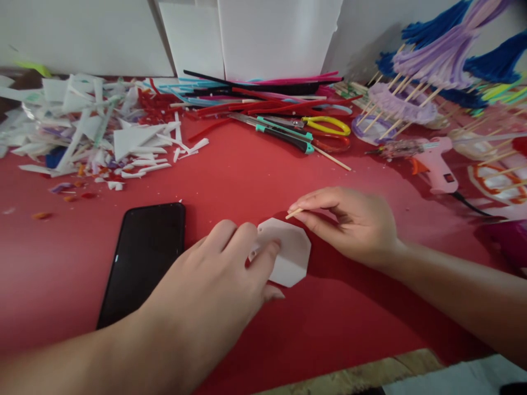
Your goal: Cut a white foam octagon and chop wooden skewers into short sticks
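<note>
Head: stick [293, 213] in right hand [362, 225]

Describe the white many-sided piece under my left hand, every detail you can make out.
The white piece is flat and thin, with straight edges and cut-off corners, like stiff card or foam board. Two small holes or dark marks show near its left side. It looks level, on or just over the red tabletop. The left hand hides its left part, a fingertip on its face. The right hand holds a short wooden stick near its top edge, seemingly without touching it.
</note>
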The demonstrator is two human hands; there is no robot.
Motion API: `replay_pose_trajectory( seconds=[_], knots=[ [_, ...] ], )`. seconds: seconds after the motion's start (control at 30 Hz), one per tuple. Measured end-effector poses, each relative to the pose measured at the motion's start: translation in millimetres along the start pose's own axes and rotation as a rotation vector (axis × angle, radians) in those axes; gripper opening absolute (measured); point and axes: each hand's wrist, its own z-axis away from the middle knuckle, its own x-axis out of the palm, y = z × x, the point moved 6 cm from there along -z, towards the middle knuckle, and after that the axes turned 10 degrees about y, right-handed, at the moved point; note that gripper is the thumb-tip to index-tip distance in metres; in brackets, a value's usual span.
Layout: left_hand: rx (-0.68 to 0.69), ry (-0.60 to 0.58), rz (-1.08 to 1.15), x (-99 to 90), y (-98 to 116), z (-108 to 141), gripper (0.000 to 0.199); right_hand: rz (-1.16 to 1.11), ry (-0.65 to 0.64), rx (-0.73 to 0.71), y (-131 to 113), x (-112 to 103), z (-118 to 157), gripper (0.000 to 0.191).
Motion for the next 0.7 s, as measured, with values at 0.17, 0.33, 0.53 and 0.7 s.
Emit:
replay_pose_trajectory(
  seconds=[0.17, 0.33, 0.53, 0.7],
  knots=[
    [0.017, 0.028, 0.051, -2.4, 8, 1, 0.057, -0.027, -0.033, -0.010, -3, 1, 0, 0.015],
    [0.076, 0.134, 0.008, -7.1, 14, 2, 0.062, -0.030, -0.066, -0.062, -10, 2, -2, 0.014],
    [0.216, 0.294, -0.040, -9.8, 21, 7, 0.075, -0.017, -0.060, -0.048, -14, 6, -5, 0.016],
    [0.241, 0.281, -0.034, -4.8, 24, 8, 0.074, -0.017, -0.087, -0.062, -14, 9, -4, 0.009]
  ],
)
